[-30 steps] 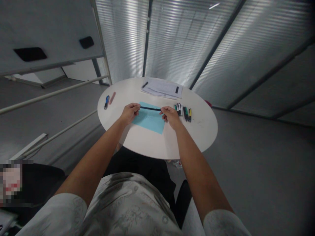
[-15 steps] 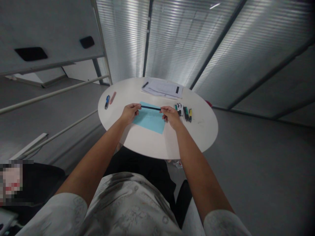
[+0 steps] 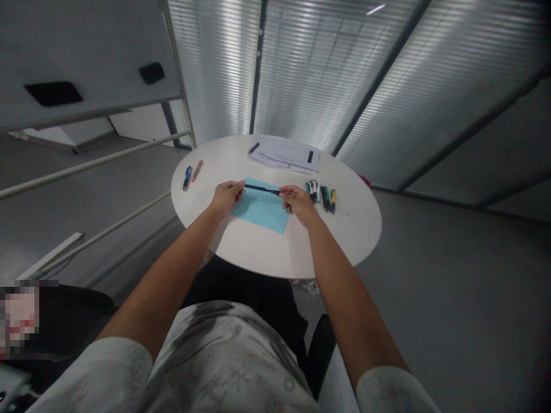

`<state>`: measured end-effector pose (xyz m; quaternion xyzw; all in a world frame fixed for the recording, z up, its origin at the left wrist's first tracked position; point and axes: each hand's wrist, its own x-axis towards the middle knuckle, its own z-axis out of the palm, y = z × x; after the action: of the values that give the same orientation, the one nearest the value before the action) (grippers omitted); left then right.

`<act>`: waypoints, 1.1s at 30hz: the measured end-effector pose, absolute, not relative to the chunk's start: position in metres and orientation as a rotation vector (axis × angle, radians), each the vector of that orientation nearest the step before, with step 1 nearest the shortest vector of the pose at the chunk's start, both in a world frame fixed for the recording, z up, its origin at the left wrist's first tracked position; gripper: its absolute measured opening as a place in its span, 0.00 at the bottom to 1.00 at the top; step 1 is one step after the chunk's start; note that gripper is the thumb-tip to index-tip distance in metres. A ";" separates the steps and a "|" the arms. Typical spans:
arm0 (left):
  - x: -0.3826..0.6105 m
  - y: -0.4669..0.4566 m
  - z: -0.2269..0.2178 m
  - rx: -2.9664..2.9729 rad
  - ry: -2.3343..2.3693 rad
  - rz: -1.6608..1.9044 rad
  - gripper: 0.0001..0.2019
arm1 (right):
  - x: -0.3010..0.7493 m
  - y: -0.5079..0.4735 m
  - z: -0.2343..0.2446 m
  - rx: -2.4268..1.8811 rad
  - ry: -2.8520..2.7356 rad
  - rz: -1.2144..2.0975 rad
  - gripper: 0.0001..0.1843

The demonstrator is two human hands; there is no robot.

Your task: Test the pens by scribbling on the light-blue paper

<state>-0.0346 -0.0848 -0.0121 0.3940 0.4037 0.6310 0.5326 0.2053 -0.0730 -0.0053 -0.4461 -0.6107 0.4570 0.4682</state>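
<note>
A slim black pen [image 3: 258, 187] is held level over a light blue sheet of paper [image 3: 260, 210], stretched between both hands. My left hand [image 3: 227, 198] pinches its left end with thumb and fingers. At the right end, my right hand [image 3: 298, 202] is closed on it in a fingertip pinch. Near the right fingers the pen looks narrower and broken in outline, but whether a cap has come apart there I cannot tell. The blue sheet lies on the round white table [image 3: 258, 252], partly behind the hands.
Several markers [image 3: 321, 195] lie right of the sheet. White papers [image 3: 284, 154] with two dark items on them lie at the back. A blue pen [image 3: 187, 178] and a pinkish strip [image 3: 197, 171] rest on the left. A metal-framed board [image 3: 107, 46] stands at left.
The pen's right part now shows a thinner, uneven stretch near my right fingers, where it looked like one even dark rod. My left hand has shifted very slightly left.
</note>
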 end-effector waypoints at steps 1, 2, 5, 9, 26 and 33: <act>-0.034 -0.086 -0.012 0.939 0.955 1.512 0.16 | 0.205 -0.074 -0.005 -1.099 -1.514 1.114 0.21; -0.034 -0.086 -0.011 0.938 0.952 1.521 0.16 | 0.204 -0.074 -0.005 -1.101 -1.528 1.115 0.22; -0.034 -0.087 -0.011 0.934 0.953 1.532 0.15 | 0.203 -0.074 -0.005 -1.113 -1.544 1.146 0.22; -0.035 -0.086 -0.012 0.936 0.932 1.517 0.12 | 0.203 -0.072 -0.006 -1.155 -1.542 1.144 0.22; -0.033 -0.089 -0.009 0.934 0.945 1.486 0.10 | 0.203 -0.071 -0.008 -1.127 -1.507 1.137 0.21; -0.034 -0.086 -0.013 0.936 0.936 1.496 0.11 | 0.205 -0.073 -0.008 -1.122 -1.511 1.106 0.22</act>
<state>-0.0341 -0.0863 -0.0126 0.3940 0.3940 0.6296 0.5415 0.2050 -0.0731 -0.0085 -0.4562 -0.6142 0.4494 0.4611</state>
